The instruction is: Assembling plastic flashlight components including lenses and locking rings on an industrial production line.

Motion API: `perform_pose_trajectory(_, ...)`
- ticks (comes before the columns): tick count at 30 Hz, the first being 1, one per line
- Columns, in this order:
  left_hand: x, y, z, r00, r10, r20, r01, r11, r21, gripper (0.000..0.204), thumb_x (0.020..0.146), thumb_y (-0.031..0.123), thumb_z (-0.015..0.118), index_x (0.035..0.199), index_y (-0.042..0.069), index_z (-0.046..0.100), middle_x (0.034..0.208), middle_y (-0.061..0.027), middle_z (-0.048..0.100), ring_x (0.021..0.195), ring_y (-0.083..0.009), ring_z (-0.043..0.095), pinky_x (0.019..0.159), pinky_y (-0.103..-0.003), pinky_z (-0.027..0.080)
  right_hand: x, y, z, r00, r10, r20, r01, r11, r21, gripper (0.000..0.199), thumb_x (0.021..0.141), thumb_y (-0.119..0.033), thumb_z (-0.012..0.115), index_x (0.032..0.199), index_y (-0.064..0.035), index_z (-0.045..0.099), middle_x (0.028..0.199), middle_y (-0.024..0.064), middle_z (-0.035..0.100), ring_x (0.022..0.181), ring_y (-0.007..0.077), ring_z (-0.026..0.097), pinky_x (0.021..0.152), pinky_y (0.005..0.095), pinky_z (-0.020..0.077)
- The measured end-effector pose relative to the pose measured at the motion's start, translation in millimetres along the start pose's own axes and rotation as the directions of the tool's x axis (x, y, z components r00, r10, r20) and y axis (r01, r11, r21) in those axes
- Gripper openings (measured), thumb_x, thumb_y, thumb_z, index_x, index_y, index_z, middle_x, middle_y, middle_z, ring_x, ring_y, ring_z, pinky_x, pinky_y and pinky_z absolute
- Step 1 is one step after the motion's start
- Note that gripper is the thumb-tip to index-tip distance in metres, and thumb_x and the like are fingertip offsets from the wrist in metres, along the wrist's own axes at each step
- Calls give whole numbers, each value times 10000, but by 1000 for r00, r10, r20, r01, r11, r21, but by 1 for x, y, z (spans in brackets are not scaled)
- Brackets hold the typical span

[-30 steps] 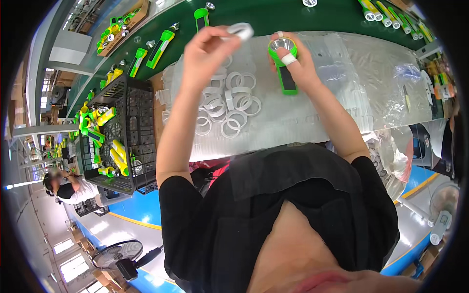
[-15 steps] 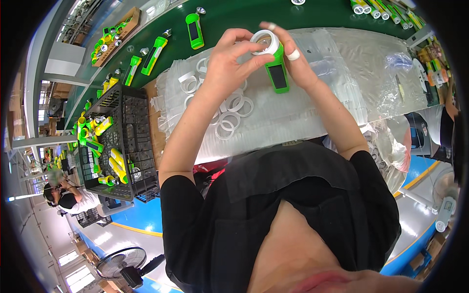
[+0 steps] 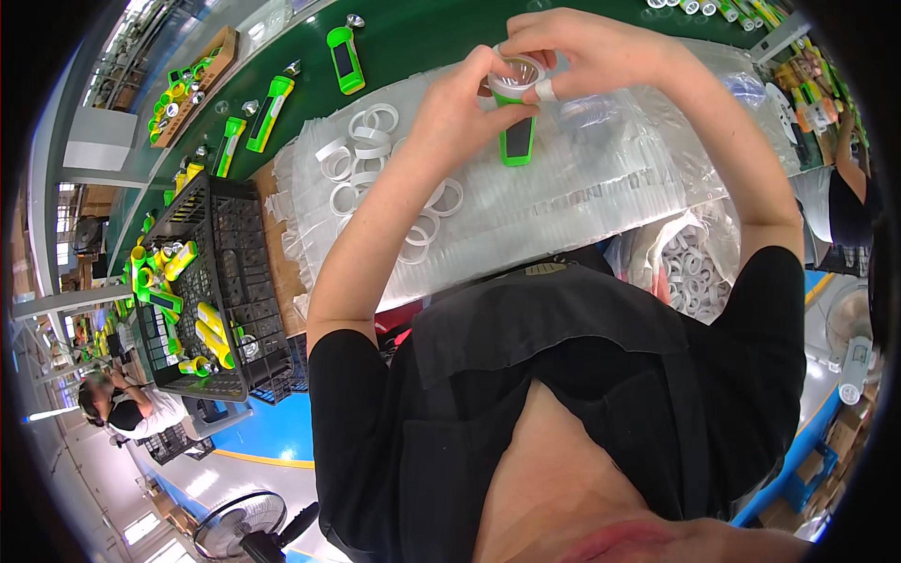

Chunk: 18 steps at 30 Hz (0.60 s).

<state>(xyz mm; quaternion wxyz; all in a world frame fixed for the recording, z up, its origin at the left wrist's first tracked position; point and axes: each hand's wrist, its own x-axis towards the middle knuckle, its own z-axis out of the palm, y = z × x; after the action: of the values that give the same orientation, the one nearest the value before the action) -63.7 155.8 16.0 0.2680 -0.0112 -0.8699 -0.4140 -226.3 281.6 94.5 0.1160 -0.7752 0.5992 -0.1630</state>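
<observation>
A green flashlight [image 3: 516, 145] with a dark panel on its body stands upright between my hands, above the plastic-covered table. A white ring [image 3: 508, 92] sits around its head, with a shiny reflector [image 3: 519, 71] inside. My left hand [image 3: 460, 101] grips the head from the left, its thumb across the front below the ring. From the far right, my right hand [image 3: 577, 52] curls its fingers over the rim; a finger has white tape [image 3: 545, 90]. How far down the ring sits is hidden by my fingers. Loose white rings [image 3: 372, 136] lie left of the flashlight, partly behind my left forearm.
A black crate [image 3: 246, 225] of yellow and green flashlights stands left of the table. More green flashlights [image 3: 345, 61] lie on the green bench beyond. A plastic bag of white rings [image 3: 693, 277] is beside my right elbow. A person [image 3: 141, 413] works at far left.
My right hand has risen from the flashlight's side to its top rim, elbow swung outward. A reflector now shows inside the ring. The flashlight has shifted slightly left and away.
</observation>
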Motion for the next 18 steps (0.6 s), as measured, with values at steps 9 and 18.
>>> perform_pose_trajectory(9,7,-3,11,999,43,-31,-39,994,106,403,708,126,853,923,52,520,893,-61,673,810,-193,675,724,-322,550,5,-14,3,922,382,-61,-387,910,-146,528,775,-494,680,854,25,627,775,202,660,741,379,652,651,432,509)
perform_pose_trajectory(18,8,-4,17,987,143,-70,-134,984,117,423,691,156,866,913,72,517,812,-29,643,710,-158,606,648,-289,510,-10,5,7,909,-375,-183,334,917,-218,664,809,-595,629,912,61,611,930,251,650,861,352,655,701,411,502)
